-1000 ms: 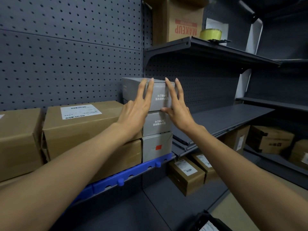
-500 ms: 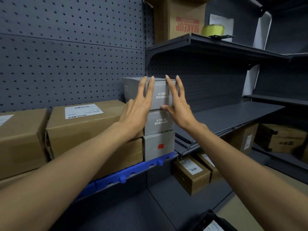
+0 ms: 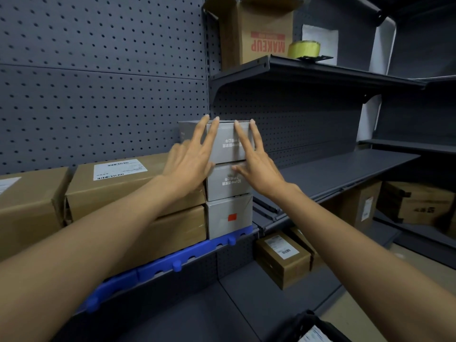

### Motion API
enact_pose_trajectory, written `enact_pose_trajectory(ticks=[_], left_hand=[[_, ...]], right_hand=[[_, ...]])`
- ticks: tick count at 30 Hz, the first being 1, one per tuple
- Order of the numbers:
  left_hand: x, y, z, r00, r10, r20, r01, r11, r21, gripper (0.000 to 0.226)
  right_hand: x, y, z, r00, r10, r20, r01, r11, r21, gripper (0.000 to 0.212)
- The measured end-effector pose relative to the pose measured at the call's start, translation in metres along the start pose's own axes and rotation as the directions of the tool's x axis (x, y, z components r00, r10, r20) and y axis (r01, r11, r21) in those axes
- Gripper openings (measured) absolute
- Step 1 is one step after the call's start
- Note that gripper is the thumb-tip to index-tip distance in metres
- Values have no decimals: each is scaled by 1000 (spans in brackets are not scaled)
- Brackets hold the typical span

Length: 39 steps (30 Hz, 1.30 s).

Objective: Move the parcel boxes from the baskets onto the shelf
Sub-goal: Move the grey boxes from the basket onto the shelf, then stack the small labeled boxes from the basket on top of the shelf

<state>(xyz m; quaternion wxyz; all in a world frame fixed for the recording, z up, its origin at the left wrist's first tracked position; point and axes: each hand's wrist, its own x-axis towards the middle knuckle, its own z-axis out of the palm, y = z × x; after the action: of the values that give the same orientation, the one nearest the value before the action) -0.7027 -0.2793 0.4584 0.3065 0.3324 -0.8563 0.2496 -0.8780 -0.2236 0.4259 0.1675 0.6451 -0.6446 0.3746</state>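
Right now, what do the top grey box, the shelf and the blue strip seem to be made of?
Top grey box: likely matte cardboard, with folded edges and printed text.
Shelf: probably dark painted metal, thin and flat, with a perforated back panel.
Blue strip: looks like moulded plastic, glossy with rounded notches.

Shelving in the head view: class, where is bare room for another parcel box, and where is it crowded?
Free: the dark middle shelf right of the grey box stack, and the lower shelf beneath the blue strip. Crowded: left of the stack, where brown cartons sit packed together.
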Motion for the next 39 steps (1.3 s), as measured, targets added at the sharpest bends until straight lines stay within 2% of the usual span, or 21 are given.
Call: enact_pose_trajectory(ticks=[7,15,21,26,31,35,39], left_hand=[[1,-9,1,1000,-18,-11,19,996,85,95],[4,-7,3,1000,-19,7,18,997,77,96],[3,-8,-4,1000,5,21,-7,997,79,93],[-4,2,-13,988,153,25,-155,980,121,80],[-26,45,-11,939,331,94,-333,943,6,64],[-46,89,13,900,394,185,-385,919,-86,62],[-69,137,45,861,435,266,-407,900,-155,62]], right_hand=[[-14,-7,1,992,-8,123,8,1000,3,102],[-12,-3,3,993,2,118,-4,1000,18,103],[-18,1,-2,995,6,101,-5,1000,-8,95],[-39,12,-18,994,30,105,-23,997,-71,67],[-76,32,-34,965,132,228,-73,965,-252,54],[-110,55,-44,917,233,323,-106,925,-364,45],[-155,87,-48,871,296,392,-133,910,-391,39]])
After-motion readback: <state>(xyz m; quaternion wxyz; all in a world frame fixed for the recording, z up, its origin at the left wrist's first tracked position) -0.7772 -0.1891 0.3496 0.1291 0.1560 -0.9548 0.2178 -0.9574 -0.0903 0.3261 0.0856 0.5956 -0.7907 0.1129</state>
